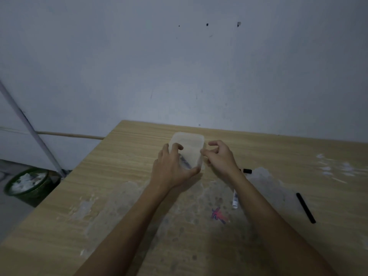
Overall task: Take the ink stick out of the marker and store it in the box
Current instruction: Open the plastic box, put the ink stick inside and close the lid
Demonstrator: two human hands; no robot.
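A translucent plastic box [189, 144] with a lid on top stands on the wooden table [123, 156], near the far edge. A dark stick [185, 162] shows through its near left side. My left hand [172, 168] grips the box's left and near corner, thumb along the front. My right hand [218, 157] pinches the box's right edge with fingers curled. A white marker body [235, 198] lies partly under my right forearm. A black cap [247, 171] lies just right of my right wrist. A long black stick [305, 208] lies on the table at the right.
The tabletop carries white smears and a red-blue scribble [219, 215]. A green bin [26, 184] with white scraps stands on the floor at the left. A white pipe [29, 126] leans by the wall. The wall rises right behind the table.
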